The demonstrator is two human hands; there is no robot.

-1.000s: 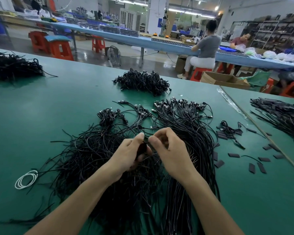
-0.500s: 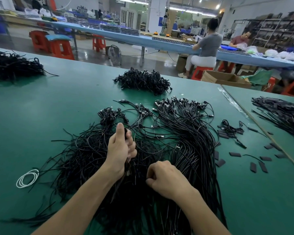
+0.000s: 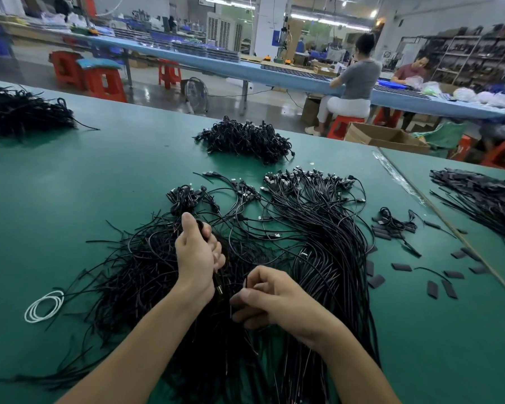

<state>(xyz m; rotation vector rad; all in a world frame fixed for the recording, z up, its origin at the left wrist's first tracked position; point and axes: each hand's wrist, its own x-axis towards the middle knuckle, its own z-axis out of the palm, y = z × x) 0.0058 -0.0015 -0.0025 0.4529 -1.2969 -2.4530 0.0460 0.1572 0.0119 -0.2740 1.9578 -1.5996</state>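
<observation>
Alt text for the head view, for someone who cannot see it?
The left hand grips a black cable while the right hand pinches a thin wire, both over a heap of black cables on a green table. A white coil lies to the left.

The surface (image 3: 99, 185) is a matt green mat, kinda rubbery looking, no glare at all. The black cables (image 3: 327, 246) have smooth plastic jackets with a slight sheen, and their plug ends (image 3: 299, 177) are shiny silver metal. The cable (image 3: 218, 287) in the left hand (image 3: 197, 255) shows a brassy metal tip. The white cord (image 3: 44, 306) looks like glossy plastic. The flat black tabs (image 3: 401, 267) are dull and matt. The clear tape (image 3: 397, 176) along the seam is shiny. Further back: a brown cardboard box (image 3: 385, 138), glossy red plastic stools (image 3: 105, 83) and a polished floor (image 3: 158, 94).
</observation>
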